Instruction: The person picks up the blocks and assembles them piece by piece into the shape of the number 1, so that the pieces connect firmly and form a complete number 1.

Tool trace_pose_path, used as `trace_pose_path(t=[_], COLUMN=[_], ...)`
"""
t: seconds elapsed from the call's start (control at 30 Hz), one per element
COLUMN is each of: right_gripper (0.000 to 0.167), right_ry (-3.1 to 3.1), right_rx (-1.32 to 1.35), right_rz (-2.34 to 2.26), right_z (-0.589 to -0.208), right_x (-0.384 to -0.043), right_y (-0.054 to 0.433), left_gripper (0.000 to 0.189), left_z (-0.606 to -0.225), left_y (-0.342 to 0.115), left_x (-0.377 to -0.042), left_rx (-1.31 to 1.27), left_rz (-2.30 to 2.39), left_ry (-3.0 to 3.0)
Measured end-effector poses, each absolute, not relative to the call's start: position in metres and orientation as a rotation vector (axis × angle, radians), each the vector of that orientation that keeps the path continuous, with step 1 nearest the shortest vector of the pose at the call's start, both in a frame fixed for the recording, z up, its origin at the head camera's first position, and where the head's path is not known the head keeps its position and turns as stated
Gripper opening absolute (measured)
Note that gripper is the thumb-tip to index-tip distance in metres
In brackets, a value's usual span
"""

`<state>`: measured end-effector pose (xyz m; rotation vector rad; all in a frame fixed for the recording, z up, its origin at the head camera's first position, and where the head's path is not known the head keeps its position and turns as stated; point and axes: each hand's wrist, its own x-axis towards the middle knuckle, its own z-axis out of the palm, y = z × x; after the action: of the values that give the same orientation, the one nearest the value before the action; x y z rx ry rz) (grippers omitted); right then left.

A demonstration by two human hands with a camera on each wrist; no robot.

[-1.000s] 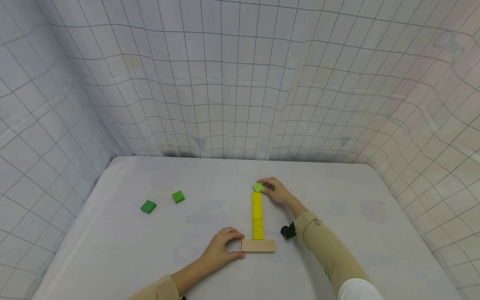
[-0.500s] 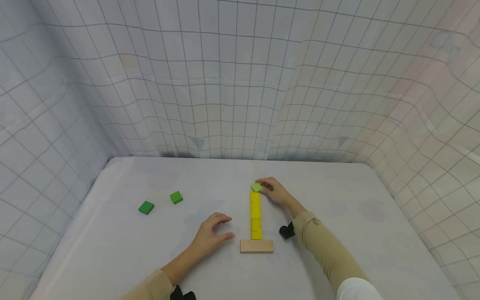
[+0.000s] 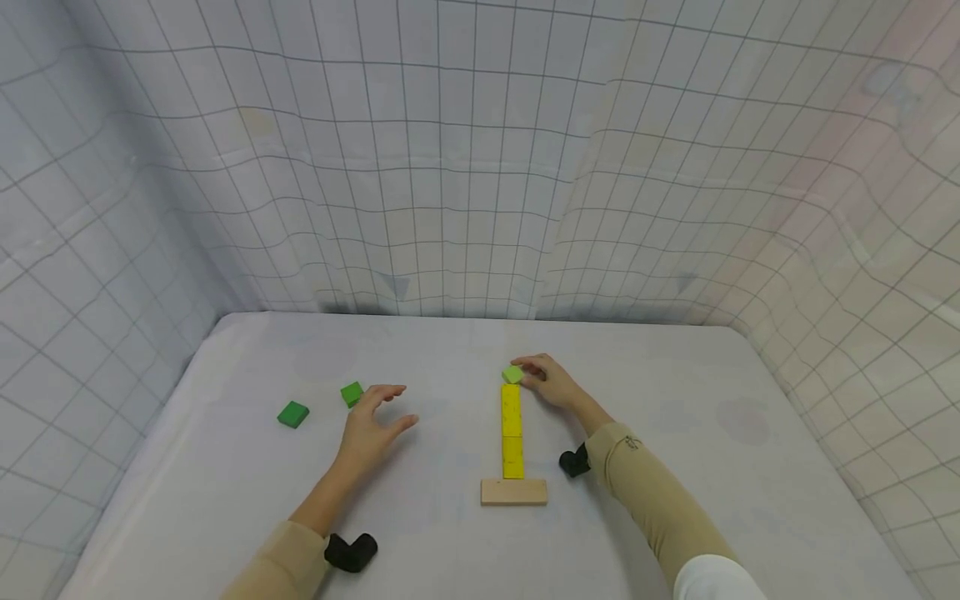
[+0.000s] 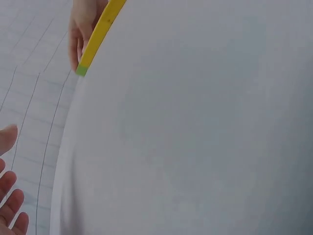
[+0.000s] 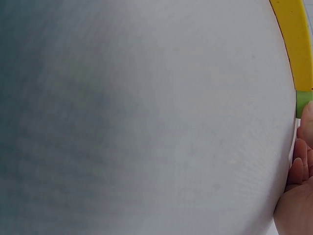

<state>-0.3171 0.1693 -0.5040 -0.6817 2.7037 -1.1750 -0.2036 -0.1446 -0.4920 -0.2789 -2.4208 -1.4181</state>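
Two yellow blocks (image 3: 512, 432) lie end to end in a line on the white table. Across their near end lies a plain wooden block (image 3: 513, 492). At the far end is a light green block (image 3: 512, 375), which my right hand (image 3: 553, 383) pinches between thumb and finger. In the right wrist view the green block (image 5: 302, 104) touches the end of the yellow one. My left hand (image 3: 369, 429) holds nothing; its fingers are spread, near a green block (image 3: 352, 394). In the left wrist view only part of the left hand (image 4: 10, 196) shows.
A darker green block (image 3: 293, 414) lies farther left on the table (image 3: 442, 550). Black wrist devices (image 3: 351, 552) sit on both wrists. Pale gridded cloth (image 3: 480, 192) hangs behind and at the sides.
My left hand has let go of the wooden block and moved left and away from me, toward the green block. My right hand stays at the light green block.
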Motion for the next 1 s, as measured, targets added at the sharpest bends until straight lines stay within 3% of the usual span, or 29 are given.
trace_pose_path(t=[0.4, 1.0], right_gripper=[0.034, 0.034], right_ry=[2.69, 2.684], right_rx=[-0.642, -0.656], right_rz=[-1.204, -1.212], right_z=[-0.504, -0.503], right_x=[-0.317, -0.316], right_y=[0.17, 0.169], left_gripper=[0.05, 0.053], left_z=[-0.499, -0.511], left_y=[-0.188, -0.202], left_x=[-0.222, -0.223], left_rx=[-0.018, 0.067], left_rz=[-1.358, -1.393], left_ry=[-2.433, -2.436])
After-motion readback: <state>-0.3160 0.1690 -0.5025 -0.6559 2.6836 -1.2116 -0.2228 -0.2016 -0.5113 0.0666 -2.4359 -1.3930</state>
